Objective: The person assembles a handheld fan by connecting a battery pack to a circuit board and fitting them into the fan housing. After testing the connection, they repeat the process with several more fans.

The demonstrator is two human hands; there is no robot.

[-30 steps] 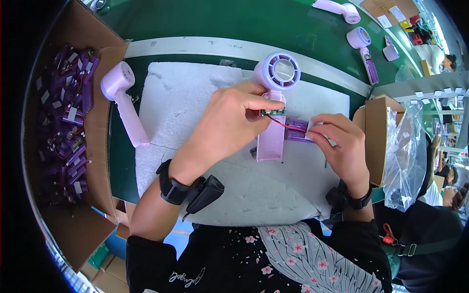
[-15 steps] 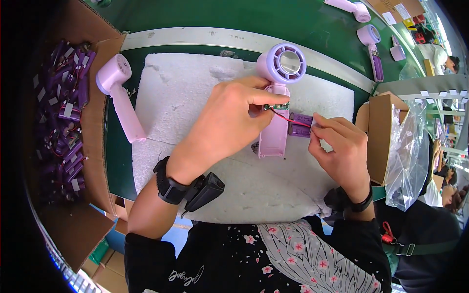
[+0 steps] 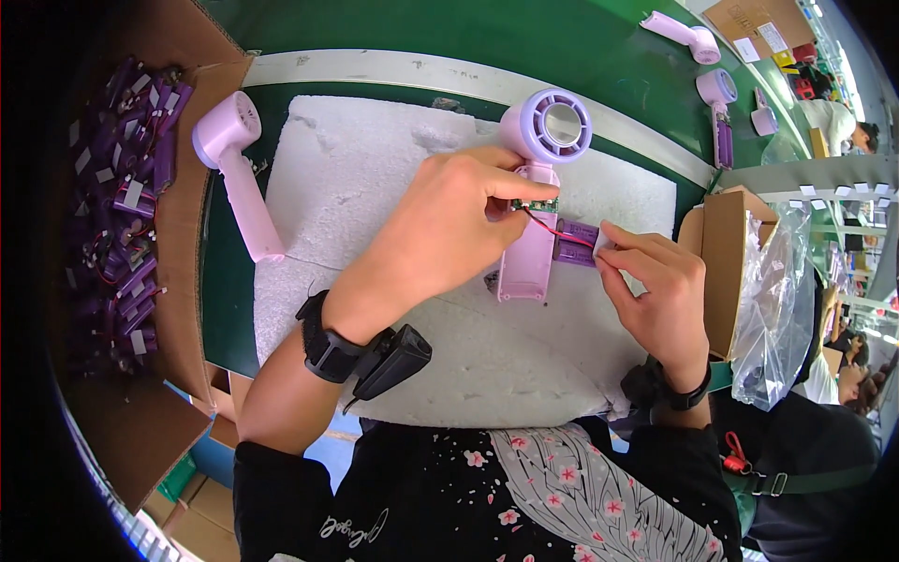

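Note:
A pink and lilac handheld fan (image 3: 526,267) lies on the foam pad, round head away from me, its handle shell open. My left hand (image 3: 435,220) is closed on the upper handle, thumb and fingers pinching at the small green circuit board (image 3: 537,205). Thin red and black wires (image 3: 552,229) run from there towards a purple battery pack (image 3: 575,245) just right of the shell. With thumb and forefinger together, my right hand (image 3: 660,286) pinches a small white tab (image 3: 602,244) at the pack's right end. Fingers partly hide the board and the tab.
Beneath the work is a white foam pad (image 3: 403,375) on a green table. Another pink fan (image 3: 245,201) rests at its left edge, beside a cardboard box (image 3: 192,272) of purple battery packs. An open carton (image 3: 726,281) with clear plastic stands right. More fans (image 3: 719,98) lie far right.
The view has shifted slightly. My right fingertips have closed a little, and the white tab shows more plainly between them. My left hand keeps its hold on the fan.

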